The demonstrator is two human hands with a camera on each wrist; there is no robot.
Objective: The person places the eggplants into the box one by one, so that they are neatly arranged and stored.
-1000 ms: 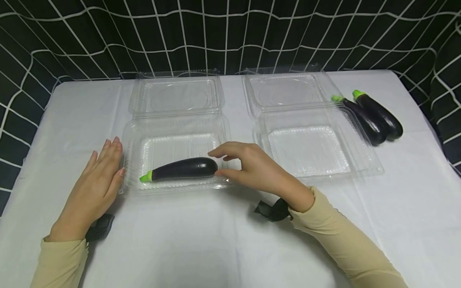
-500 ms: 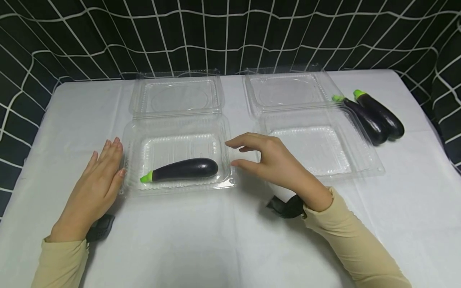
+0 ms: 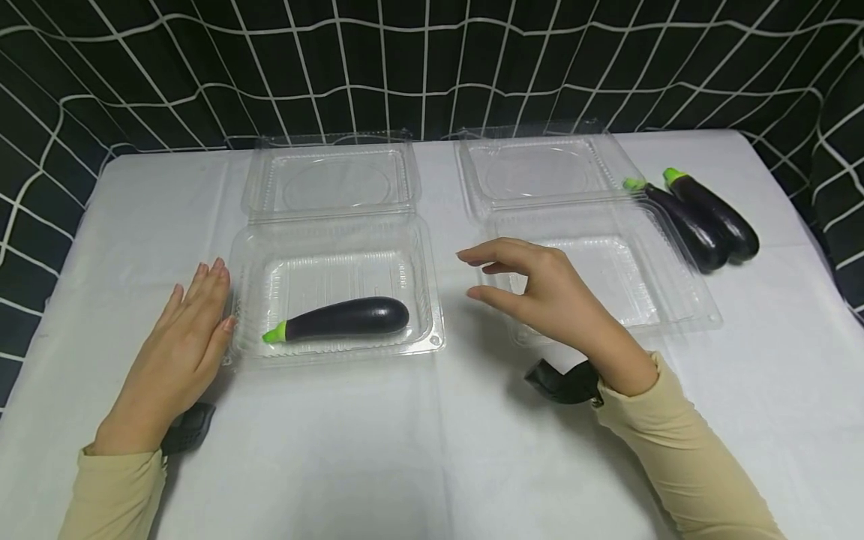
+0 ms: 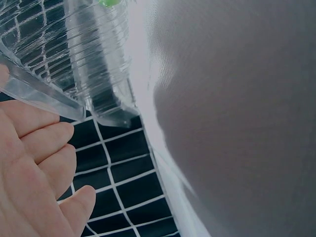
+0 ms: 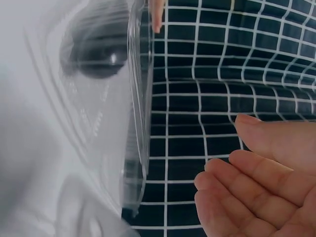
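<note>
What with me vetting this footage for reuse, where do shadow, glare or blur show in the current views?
Head: soft shadows on the white tablecloth beside the left hand and right hand, glints on the left container; left wrist: the tablecloth mostly in grey shade, a brighter strip along its edge; right wrist: the eggplant softened behind hazy plastic, with one glare spot.

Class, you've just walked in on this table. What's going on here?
One eggplant lies in the open, clear left box, and a person's left hand is beside that box. The right hand, holding nothing, hangs near the open right box. Two more eggplants lie together on the table, at that box's right side.
</note>
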